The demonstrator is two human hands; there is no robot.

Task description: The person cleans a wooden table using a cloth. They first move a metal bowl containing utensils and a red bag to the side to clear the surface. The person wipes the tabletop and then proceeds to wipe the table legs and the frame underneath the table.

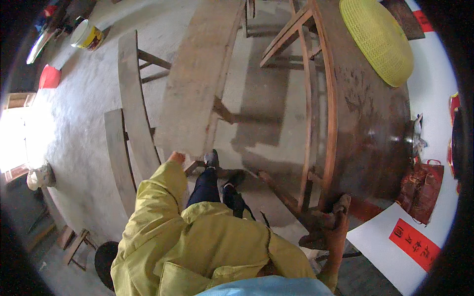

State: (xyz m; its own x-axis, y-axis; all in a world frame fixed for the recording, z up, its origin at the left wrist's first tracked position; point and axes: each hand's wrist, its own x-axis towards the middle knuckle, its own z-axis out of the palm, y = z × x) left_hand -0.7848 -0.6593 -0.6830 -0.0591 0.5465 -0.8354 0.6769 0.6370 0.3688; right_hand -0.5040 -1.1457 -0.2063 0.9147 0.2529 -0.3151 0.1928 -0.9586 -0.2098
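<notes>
My left hand (177, 157) is at the near left corner of a long wooden plank top (196, 74), touching its end edge. The fingers are too small and hidden to show whether they grip the wood. Splayed wooden legs (223, 110) show under the plank, which stretches away from me. My right hand is out of view; only the yellow-green right sleeve (290, 255) shows. My feet, in dark shoes (211, 158), stand close to the plank's near end.
Two narrow wooden benches (129, 81) stand left. On the right is a dark wooden table (370, 122) bearing a yellow plastic basket (381, 40). A wooden post (339, 236) rises at my right. A red basin (50, 77) and a bucket (87, 35) are far left.
</notes>
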